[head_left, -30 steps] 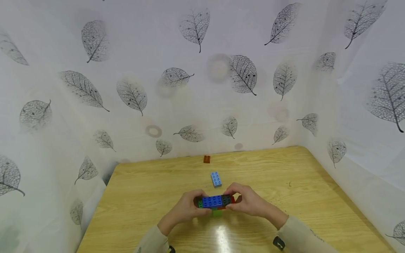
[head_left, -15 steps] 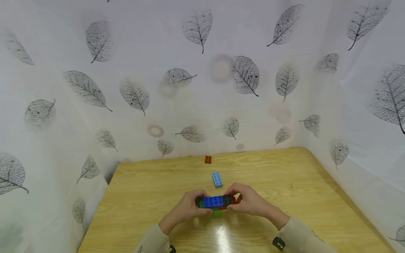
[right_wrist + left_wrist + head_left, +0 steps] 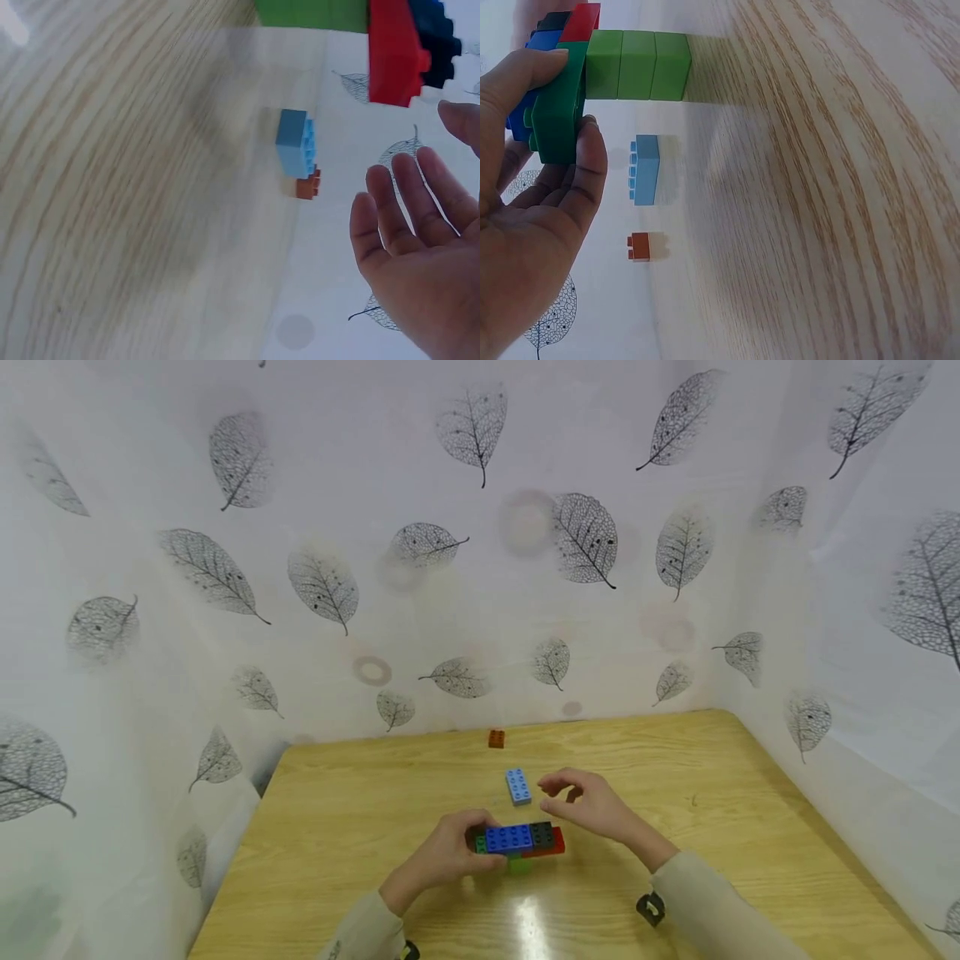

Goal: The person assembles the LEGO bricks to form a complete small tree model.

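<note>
A toy-brick structure stands on the table. Its light green column (image 3: 637,66) carries a dark green brick (image 3: 559,120) and a red brick (image 3: 394,52) side by side. On top of these sit a blue brick (image 3: 510,838) and a smaller black brick (image 3: 542,835). My left hand (image 3: 444,853) grips the dark green end, thumb on one side and fingers on the other. Apart from the structure, my right hand (image 3: 591,806) hovers to its right with loosely bent fingers, holding nothing. Closest to that hand is a light blue brick (image 3: 517,787) lying on the table.
Near the table's back edge lies a small orange-brown brick (image 3: 497,739). A pale curtain (image 3: 480,593) with leaf prints surrounds the back and sides of the wooden table (image 3: 345,810).
My right hand has let go of the structure's right end and moved up and away from it, uncovering the red brick. The left hand keeps its grip.
</note>
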`<state>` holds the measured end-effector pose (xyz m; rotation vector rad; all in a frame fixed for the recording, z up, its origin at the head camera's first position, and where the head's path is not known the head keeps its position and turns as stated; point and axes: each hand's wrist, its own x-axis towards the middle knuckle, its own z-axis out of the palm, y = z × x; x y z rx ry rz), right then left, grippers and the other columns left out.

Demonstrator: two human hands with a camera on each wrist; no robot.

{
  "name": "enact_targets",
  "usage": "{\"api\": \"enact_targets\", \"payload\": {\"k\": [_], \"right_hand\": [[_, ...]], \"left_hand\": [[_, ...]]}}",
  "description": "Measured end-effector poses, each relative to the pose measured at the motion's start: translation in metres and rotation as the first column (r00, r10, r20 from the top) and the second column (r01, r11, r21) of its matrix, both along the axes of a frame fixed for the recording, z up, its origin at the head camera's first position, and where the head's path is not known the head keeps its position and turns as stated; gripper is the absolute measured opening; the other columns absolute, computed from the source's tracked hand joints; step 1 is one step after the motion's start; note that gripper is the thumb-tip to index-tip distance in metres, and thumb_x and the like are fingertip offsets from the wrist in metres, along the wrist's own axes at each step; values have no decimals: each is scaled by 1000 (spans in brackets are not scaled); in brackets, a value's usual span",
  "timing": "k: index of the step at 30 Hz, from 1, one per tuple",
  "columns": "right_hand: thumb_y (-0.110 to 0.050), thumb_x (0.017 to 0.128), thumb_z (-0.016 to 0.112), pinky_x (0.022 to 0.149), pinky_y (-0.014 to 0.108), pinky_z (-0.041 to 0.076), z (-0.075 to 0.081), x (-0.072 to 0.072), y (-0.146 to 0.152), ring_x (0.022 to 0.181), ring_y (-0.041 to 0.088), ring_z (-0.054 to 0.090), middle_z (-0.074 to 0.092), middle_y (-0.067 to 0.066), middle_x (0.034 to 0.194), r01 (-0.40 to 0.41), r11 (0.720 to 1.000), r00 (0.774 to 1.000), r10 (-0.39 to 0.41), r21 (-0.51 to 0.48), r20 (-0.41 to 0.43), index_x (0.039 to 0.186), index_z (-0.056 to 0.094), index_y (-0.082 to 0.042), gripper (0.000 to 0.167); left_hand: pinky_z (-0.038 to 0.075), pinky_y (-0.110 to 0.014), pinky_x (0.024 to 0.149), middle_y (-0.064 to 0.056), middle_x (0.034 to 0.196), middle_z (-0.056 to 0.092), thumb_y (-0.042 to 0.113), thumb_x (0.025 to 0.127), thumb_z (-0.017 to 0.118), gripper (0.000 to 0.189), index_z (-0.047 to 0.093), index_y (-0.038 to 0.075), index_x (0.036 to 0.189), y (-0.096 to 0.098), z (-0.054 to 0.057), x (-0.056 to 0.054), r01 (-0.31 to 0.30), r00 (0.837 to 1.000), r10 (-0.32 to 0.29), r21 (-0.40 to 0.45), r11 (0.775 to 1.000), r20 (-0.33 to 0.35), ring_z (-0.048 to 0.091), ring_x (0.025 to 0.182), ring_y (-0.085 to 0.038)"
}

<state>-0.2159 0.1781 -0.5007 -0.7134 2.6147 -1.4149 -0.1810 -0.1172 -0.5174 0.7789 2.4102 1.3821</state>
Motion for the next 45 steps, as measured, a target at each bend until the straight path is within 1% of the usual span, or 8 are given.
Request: {"api": "enact_targets", "payload": {"k": [7, 10, 14, 20, 28, 34, 39, 45], "right_hand": [[-36, 95, 79, 86, 28, 54, -19, -18, -6, 112, 30, 64, 69, 17, 129, 31, 999, 999, -31, 36, 10, 134, 68, -6, 51], [-34, 94, 81, 85, 31, 54, -27, -24, -9, 112, 31, 64, 69, 17, 129, 41, 998, 999, -40, 58, -3, 134, 67, -3, 53], [-34, 92, 83, 90, 38, 55, -36, -32, -16, 112, 28, 64, 69, 12, 128, 68, 994, 998, -68, 88, 1, 134, 68, -5, 54], [-36, 88, 86, 98, 50, 55, -43, -37, -30, 116, 28, 63, 69, 10, 130, 109, 987, 993, -112, 116, 21, 136, 67, -6, 60], [-39, 84, 90, 102, 49, 55, -50, -41, -39, 117, 25, 64, 68, 8, 131, 164, 975, 985, -171, 149, 34, 139, 66, -7, 68], [-44, 81, 91, 96, 47, 55, -52, -46, -44, 109, 22, 63, 69, 8, 126, 175, 960, 984, -179, 219, -5, 137, 67, -7, 72], [-42, 81, 91, 95, 46, 53, -51, -48, -47, 105, 20, 60, 69, 7, 124, 186, 949, 982, -190, 253, -8, 138, 67, -8, 70], [-28, 87, 86, 98, 47, 53, -51, -49, -45, 109, 20, 60, 69, 8, 128, 191, 957, 979, -201, 218, 25, 134, 70, -8, 53]], "left_hand": [[53, -21, 74, 7, 104, 69, 24, 89, 86, 29, 72, 19, 114, 0, 1, 0, -6, 999, 5, 7, 1000, 39, 61, 85, -4], [53, -21, 74, 5, 104, 70, 24, 89, 86, 29, 72, 18, 114, 1, 2, 0, -5, 999, 5, 4, 1000, 40, 62, 85, -5], [52, -21, 73, 3, 103, 70, 23, 89, 86, 29, 72, 16, 114, 1, 2, 0, -2, 999, 2, 5, 1000, 40, 61, 85, -5], [52, -21, 73, 2, 102, 70, 24, 89, 86, 29, 72, 15, 113, 1, 1, 0, -3, 999, 2, 12, 1000, 32, 60, 84, -4], [52, -21, 74, 1, 104, 70, 24, 89, 86, 31, 72, 15, 115, 2, 1, 0, 1, 1000, -2, 13, 1000, 14, 60, 85, -4], [53, -21, 74, 4, 103, 70, 26, 90, 86, 30, 71, 17, 115, 1, 1, 0, 7, 1000, -7, 12, 1000, 17, 60, 84, -2], [52, -21, 72, 1, 103, 70, 23, 89, 86, 29, 72, 15, 114, 1, 2, 1, 6, 999, -7, 27, 1000, 33, 61, 83, -4], [51, -21, 74, 4, 102, 69, 25, 89, 87, 30, 72, 17, 113, 1, 1, 0, 0, 1000, 0, 15, 1000, 23, 59, 85, -4]]}}
